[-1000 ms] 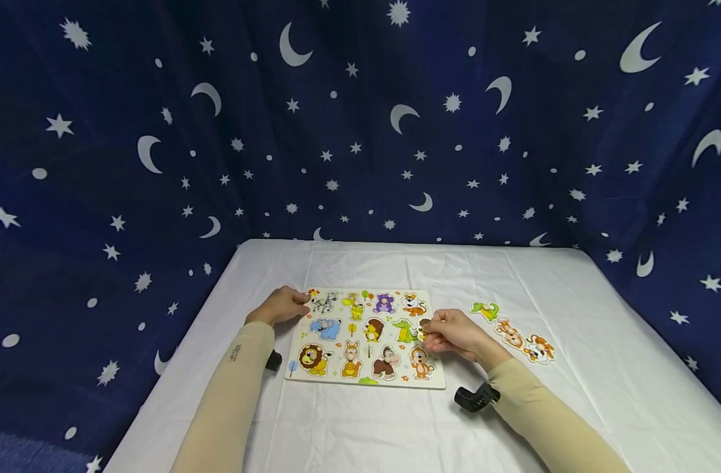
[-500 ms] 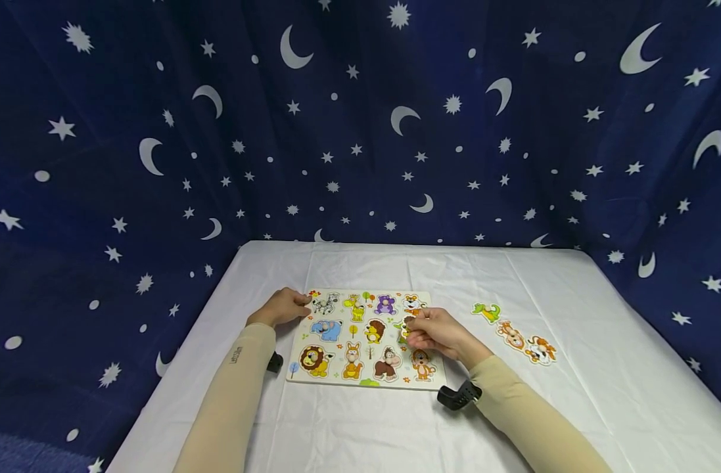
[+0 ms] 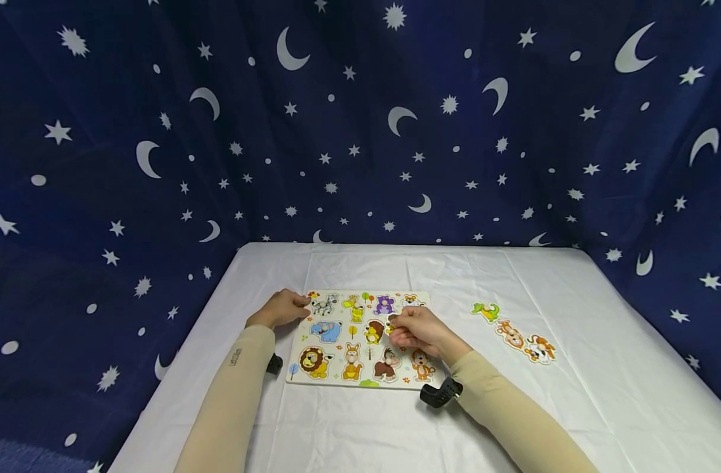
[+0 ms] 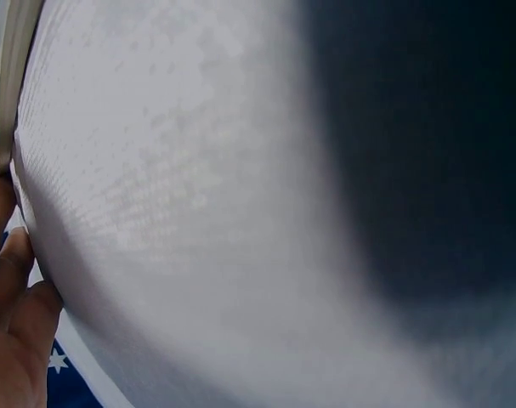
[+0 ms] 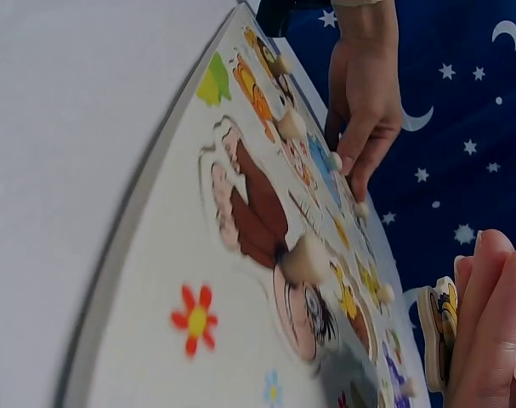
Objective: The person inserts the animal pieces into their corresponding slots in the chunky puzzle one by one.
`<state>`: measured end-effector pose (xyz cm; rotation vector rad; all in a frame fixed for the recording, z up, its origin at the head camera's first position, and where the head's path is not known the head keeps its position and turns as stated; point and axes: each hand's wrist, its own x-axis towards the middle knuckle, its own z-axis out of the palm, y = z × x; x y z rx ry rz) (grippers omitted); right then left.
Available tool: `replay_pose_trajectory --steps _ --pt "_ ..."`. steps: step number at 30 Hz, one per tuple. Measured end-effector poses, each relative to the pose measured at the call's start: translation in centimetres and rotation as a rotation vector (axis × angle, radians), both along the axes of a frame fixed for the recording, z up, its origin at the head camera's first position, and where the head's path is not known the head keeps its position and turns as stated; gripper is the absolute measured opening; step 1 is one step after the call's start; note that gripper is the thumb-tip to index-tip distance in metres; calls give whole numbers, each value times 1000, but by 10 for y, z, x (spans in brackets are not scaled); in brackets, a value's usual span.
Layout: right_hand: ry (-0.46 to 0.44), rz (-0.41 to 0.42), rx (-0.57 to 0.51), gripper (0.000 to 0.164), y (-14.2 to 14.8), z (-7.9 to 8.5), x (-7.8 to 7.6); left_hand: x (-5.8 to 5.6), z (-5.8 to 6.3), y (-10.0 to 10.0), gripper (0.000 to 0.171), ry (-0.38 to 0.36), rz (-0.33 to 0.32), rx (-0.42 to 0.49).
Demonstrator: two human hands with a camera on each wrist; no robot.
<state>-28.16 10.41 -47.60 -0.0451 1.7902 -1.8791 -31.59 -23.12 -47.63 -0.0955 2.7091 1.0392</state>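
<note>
My right hand (image 3: 419,330) pinches a small hedgehog puzzle piece (image 3: 390,324), brown and yellow, over the middle-right of the puzzle board (image 3: 336,380). In the right wrist view the piece (image 5: 439,333) is tilted edge-on beside the fingers, close over the board. The hedgehog picture (image 3: 373,332) lies just left of the held piece, while the crocodile spot is hidden under the hand. My left hand (image 3: 282,307) rests with thumb and fingertips on the board's upper left edge. Left wrist view: those fingers (image 4: 15,255) touch the board's side and the tablecloth.
Right of the board lie loose pieces: a crocodile (image 3: 486,312), a monkey (image 3: 510,334) and a tiger (image 3: 539,349). Wooden knobs rise from pieces in the board, such as on the gorilla (image 5: 253,200). White cloth (image 3: 348,433) covers the table; a dark starry curtain (image 3: 360,131) hangs behind.
My right hand has carried the hedgehog piece leftward across the board, from its right side toward the hedgehog picture. The left hand has stayed at the board's edge.
</note>
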Motion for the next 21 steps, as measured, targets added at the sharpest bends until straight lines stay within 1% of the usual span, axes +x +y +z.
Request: replay_pose_trajectory --steps 3,11,14,21 --pt "-7 -2 5 21 -5 -1 -1 1 0 0 42 -2 -1 4" --pt "-55 -38 8 11 -21 -6 -6 -1 -1 0 43 -20 25 2" --pt "-72 -45 -2 9 -26 -9 -7 -2 -1 0 43 -21 25 4" --pt "-72 -51 15 5 -36 -13 -7 -2 -2 -1 43 -19 24 7"
